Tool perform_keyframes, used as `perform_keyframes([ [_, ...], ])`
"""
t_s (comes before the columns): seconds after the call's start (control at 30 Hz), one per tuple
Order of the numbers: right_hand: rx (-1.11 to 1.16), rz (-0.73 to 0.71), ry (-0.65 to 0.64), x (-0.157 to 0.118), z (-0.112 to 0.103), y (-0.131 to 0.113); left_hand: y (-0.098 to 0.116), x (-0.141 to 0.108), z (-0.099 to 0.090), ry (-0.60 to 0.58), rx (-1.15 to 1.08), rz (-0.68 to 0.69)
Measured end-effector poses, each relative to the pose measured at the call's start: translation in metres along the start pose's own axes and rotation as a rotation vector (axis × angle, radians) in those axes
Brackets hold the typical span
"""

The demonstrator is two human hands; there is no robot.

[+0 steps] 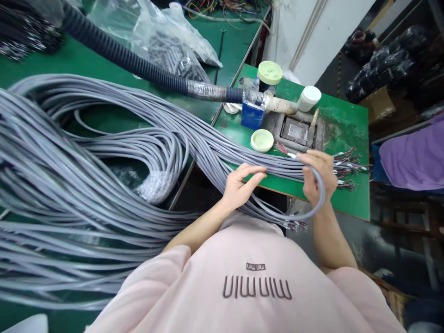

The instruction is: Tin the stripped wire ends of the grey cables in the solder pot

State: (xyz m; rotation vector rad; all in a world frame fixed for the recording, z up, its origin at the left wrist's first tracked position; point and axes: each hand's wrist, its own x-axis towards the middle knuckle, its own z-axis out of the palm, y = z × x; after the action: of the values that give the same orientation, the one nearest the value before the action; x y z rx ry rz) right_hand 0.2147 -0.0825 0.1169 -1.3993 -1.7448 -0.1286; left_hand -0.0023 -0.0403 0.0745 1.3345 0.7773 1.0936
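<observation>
My right hand [319, 178] is closed on one grey cable [321, 199], which loops down below the fingers. The stripped end of that cable, with thin coloured wires [281, 148], points left toward the solder pot [296, 131]. My left hand [243, 183] lies beside the cable bundle [256, 162], thumb and fingers apart, with nothing visible between them. Beyond my right hand, the bundle's stripped wire ends [347, 166] fan out over the green board. More cable ends [294, 223] hang near my body, below the board's edge.
A ribbed hose [138, 60] crosses to a nozzle by the solder pot, past a blue box [252, 114]. A white tub [309, 98], a green-lidded jar [269, 74] and a shallow lid [262, 140] stand around it. Coiled grey cables [69, 185] cover the left table.
</observation>
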Motion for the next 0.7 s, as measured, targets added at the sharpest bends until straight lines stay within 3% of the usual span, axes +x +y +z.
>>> perform_keyframes([
  [0.1, -0.019, 0.078, 0.018, 0.027, 0.004, 0.012, -0.014, 0.0, -0.017, 0.175, 0.278, 0.266],
  [0.2, 0.0, 0.076, -0.015, 0.051, 0.017, 0.023, -0.035, 0.004, -0.028, 0.269, 0.465, 0.371],
  [0.37, -0.001, 0.034, -0.113, 0.081, 0.042, 0.032, -0.058, 0.011, -0.032, 0.301, 0.63, 0.404],
  [0.7, -0.077, -0.042, -0.303, 0.104, 0.081, 0.04, -0.066, 0.011, -0.033, 0.27, 0.671, 0.393],
])
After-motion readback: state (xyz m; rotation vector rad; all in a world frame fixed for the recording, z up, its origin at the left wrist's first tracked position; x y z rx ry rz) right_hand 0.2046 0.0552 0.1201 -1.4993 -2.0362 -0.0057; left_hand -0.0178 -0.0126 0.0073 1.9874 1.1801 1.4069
